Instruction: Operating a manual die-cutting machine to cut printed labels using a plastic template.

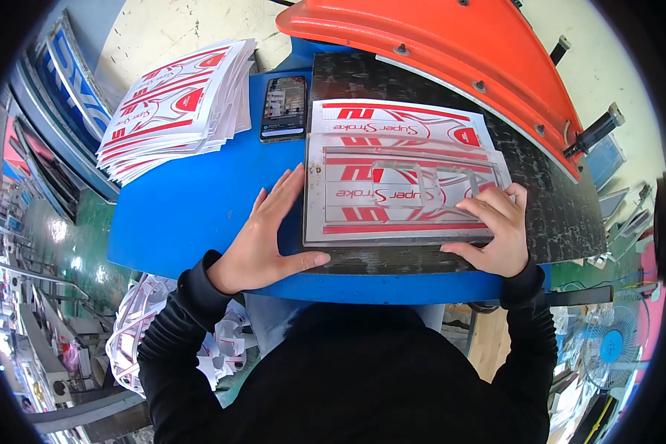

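Observation:
A clear plastic plate (407, 192) with cut-out shapes and raised parts lies over white sheets (392, 118) printed in red, on a dark mottled board (555, 222). My left hand (263, 240) is at the plate's left edge, fingers stretched and slightly apart, thumb out near the lower left corner, holding nothing. My right hand (496, 229) grips the plate's right part, fingers bent over its top and thumb at the near edge.
A stack of printed sheets (170, 103) and a phone (283, 107) rest on the blue table (185, 214). An orange machine (451, 44) with knobs stands behind the board. Blue-lettered panels (74, 81) lean at left. Paper scraps (137, 333) lie below; a fan (610, 344) stands at lower right.

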`<state>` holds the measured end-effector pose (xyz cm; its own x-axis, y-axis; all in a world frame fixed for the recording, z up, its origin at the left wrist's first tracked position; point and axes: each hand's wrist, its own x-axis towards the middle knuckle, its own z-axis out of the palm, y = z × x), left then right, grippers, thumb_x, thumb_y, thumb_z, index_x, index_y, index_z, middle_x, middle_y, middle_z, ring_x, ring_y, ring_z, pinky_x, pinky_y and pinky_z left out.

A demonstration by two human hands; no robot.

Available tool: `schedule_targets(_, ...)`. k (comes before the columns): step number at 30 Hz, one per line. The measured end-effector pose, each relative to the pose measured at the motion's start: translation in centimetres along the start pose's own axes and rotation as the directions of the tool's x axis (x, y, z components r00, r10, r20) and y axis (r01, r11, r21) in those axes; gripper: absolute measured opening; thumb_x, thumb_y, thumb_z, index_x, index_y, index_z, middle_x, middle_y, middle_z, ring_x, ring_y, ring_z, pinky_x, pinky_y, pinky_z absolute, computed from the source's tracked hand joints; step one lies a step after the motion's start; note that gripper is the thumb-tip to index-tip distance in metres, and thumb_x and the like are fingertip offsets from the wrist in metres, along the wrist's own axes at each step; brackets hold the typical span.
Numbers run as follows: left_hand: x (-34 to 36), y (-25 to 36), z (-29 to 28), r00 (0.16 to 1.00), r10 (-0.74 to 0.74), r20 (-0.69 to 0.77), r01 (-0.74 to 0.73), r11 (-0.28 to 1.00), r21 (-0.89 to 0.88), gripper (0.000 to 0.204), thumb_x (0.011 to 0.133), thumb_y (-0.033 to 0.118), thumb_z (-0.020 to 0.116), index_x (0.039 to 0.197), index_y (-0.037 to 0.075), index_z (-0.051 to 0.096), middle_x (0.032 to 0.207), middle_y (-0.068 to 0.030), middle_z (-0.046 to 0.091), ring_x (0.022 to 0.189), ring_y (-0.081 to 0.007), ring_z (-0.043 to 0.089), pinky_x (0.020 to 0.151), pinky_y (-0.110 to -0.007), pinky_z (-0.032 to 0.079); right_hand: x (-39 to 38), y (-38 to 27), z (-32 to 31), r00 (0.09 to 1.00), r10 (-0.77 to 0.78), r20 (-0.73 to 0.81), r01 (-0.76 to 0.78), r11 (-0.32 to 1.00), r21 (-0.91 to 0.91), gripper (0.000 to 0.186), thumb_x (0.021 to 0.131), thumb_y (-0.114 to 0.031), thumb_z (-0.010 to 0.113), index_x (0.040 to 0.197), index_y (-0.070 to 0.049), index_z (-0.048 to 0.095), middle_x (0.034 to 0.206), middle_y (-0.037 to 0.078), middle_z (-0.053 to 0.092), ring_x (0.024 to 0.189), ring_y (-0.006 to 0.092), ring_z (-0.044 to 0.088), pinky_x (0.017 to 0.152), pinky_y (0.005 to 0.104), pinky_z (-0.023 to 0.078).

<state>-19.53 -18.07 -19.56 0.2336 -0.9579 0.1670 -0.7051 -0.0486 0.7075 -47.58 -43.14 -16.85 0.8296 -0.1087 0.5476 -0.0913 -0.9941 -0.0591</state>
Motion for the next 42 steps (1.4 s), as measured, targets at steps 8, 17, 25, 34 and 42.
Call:
schedule_targets(8,0.3,-0.1,0.0,0.999,0.018,0.027,-0.020,0.994,0.104,0.110,0.075,0.043,0.084,0.153,-0.003,0.024,0.161,-0.0202,0.025,0.150,-0.0373,0.019,0.118,-0.059,0.013,0.7,0.3,-1.6,0.993,0.025,0.115,-0.029,0.999,0.034,0.074,0.056,-0.040,0.091,0.116,-0.007,0.064,0.116,0.011,0.057,0.107,0.0284,0.054,0.099,0.0457,0.035)
schedule_targets(17,1.5,-0.3,-0.3,0.998,0.067,-0.006,-0.067,0.997,-0.043,0.104,0.070,0.025,0.089,0.153,0.002,0.031,0.159,-0.0191,0.030,0.148,-0.0331,0.029,0.119,-0.046,0.022,-5.4,4.4,-1.7,0.855,0.449,0.260,-0.514,0.802,0.304,0.113,0.057,-0.016,0.090,0.153,-0.006,0.031,0.154,0.023,0.036,0.145,0.0399,0.031,0.117,0.0459,0.028)
schedule_targets(25,1.9,-1.5,-0.8,0.996,0.093,0.017,-0.090,0.988,-0.125,0.105,0.069,0.023,0.090,0.153,0.001,0.031,0.160,-0.0173,0.029,0.147,-0.0336,0.029,0.118,-0.044,0.026,-4.6,4.5,-1.8,0.893,0.369,0.257,-0.423,0.884,0.198,0.107,0.062,-0.021,0.088,0.152,-0.007,0.033,0.153,0.020,0.039,0.146,0.0392,0.029,0.118,0.0463,0.027)
schedule_targets(34,1.9,-1.3,-0.2,0.993,0.120,0.005,-0.119,0.988,-0.101,0.112,0.067,0.026,0.091,0.154,-0.001,0.026,0.161,-0.0208,0.025,0.149,-0.0350,0.025,0.119,-0.044,0.025,-5.2,4.8,-1.4,0.878,0.412,0.242,-0.471,0.832,0.293,0.113,0.058,-0.017,0.089,0.154,-0.007,0.031,0.153,0.023,0.038,0.142,0.0370,0.037,0.115,0.0440,0.032)
schedule_targets(42,1.6,-1.1,0.0,0.987,0.159,0.019,-0.158,0.986,-0.047,0.117,0.068,0.027,0.091,0.155,-0.004,0.020,0.161,-0.0250,0.020,0.149,-0.0378,0.023,0.119,-0.044,0.025,-5.3,4.6,-1.1,0.872,0.429,0.234,-0.487,0.802,0.345,0.113,0.059,-0.016,0.087,0.154,-0.003,0.027,0.150,0.022,0.040,0.137,0.0343,0.043,0.113,0.0416,0.034)
